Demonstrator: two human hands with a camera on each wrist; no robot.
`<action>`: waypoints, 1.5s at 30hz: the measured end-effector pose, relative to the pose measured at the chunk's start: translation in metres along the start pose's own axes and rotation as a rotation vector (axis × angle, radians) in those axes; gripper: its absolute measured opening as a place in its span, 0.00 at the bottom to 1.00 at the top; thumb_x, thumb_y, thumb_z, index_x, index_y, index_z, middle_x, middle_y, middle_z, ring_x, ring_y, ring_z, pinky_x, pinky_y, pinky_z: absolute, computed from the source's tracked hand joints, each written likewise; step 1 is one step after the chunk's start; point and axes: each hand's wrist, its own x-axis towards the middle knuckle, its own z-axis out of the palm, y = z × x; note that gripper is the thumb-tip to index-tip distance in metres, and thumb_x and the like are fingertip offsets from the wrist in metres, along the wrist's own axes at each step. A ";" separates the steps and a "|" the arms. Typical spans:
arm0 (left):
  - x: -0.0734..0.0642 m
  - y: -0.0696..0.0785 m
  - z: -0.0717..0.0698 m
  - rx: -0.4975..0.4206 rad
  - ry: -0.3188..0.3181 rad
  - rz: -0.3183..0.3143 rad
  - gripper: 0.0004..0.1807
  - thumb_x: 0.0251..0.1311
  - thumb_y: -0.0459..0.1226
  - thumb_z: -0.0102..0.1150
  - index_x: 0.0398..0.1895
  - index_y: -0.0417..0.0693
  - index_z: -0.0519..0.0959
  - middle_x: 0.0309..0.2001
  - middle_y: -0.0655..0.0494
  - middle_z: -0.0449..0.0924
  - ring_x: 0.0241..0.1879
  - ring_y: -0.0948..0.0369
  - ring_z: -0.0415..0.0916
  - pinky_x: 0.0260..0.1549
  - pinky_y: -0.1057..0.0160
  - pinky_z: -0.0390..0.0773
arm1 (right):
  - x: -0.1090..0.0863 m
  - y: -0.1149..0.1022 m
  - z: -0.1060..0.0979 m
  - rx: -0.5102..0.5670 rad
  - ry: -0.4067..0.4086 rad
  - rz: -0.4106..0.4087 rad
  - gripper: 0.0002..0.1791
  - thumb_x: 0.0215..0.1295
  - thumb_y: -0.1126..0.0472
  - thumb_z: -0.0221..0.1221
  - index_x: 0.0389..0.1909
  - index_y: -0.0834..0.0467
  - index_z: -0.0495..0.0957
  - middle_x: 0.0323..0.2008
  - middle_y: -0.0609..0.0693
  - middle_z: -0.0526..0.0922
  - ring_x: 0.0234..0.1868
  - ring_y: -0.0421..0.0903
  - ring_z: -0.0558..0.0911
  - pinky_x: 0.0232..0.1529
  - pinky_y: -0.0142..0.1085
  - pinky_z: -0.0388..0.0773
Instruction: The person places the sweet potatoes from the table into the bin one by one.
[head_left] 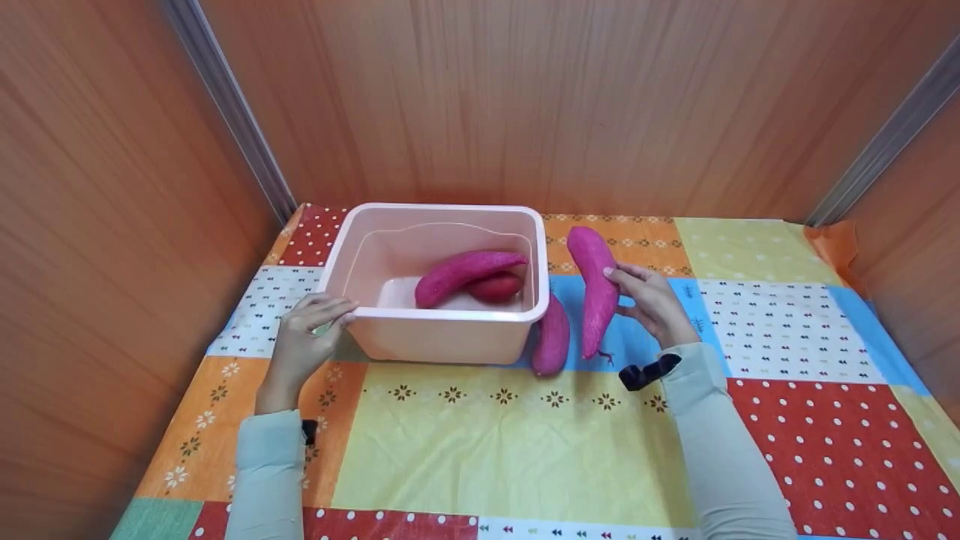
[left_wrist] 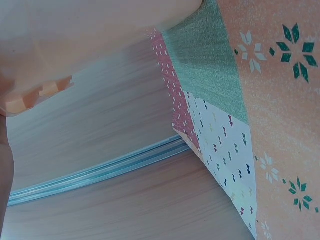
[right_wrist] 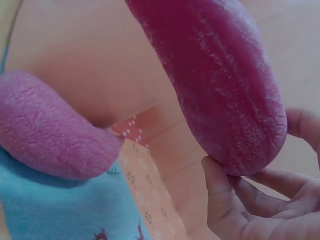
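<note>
"Anything risky about the surface [head_left: 517,450]?"

"Its cloth [head_left: 465,480] could ruck up if the tub [head_left: 442,339] were dragged; the left hand [head_left: 306,330] grips the tub's near left corner."

"And the long sweet potato [head_left: 597,292]?"

"The right hand [head_left: 651,301] holds it between thumb and fingers, raised to the right of the tub. A loose pinch could let its ends tip and slip."

"The curved sweet potato [head_left: 461,276] inside?"

"A careless drop could bruise it."

"The shorter sweet potato [head_left: 553,343]?"

"Just beside the tub; a knock might roll it."

"The red item [head_left: 499,287] in the tub?"

"Added weight could squash it."
</note>
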 end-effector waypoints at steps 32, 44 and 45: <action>-0.001 -0.003 0.002 -0.006 0.026 0.047 0.14 0.51 0.29 0.69 0.43 0.46 0.86 0.41 0.50 0.87 0.47 0.55 0.78 0.54 0.82 0.68 | 0.001 -0.046 0.020 -0.108 -0.010 -0.010 0.40 0.59 0.43 0.64 0.69 0.54 0.64 0.60 0.53 0.71 0.53 0.47 0.76 0.45 0.35 0.83; 0.000 -0.003 0.002 -0.018 0.041 0.069 0.13 0.49 0.27 0.70 0.40 0.42 0.87 0.40 0.46 0.87 0.46 0.56 0.79 0.53 0.81 0.70 | 0.003 -0.065 0.036 -0.138 -0.006 -0.047 0.36 0.59 0.45 0.65 0.67 0.53 0.68 0.59 0.54 0.73 0.52 0.48 0.75 0.44 0.36 0.84; 0.000 -0.003 0.002 -0.021 0.038 0.068 0.13 0.49 0.27 0.70 0.41 0.42 0.86 0.40 0.45 0.87 0.46 0.56 0.79 0.53 0.81 0.70 | 0.004 -0.067 0.037 -0.144 -0.005 -0.049 0.36 0.59 0.45 0.65 0.66 0.53 0.69 0.59 0.54 0.73 0.52 0.49 0.75 0.45 0.37 0.83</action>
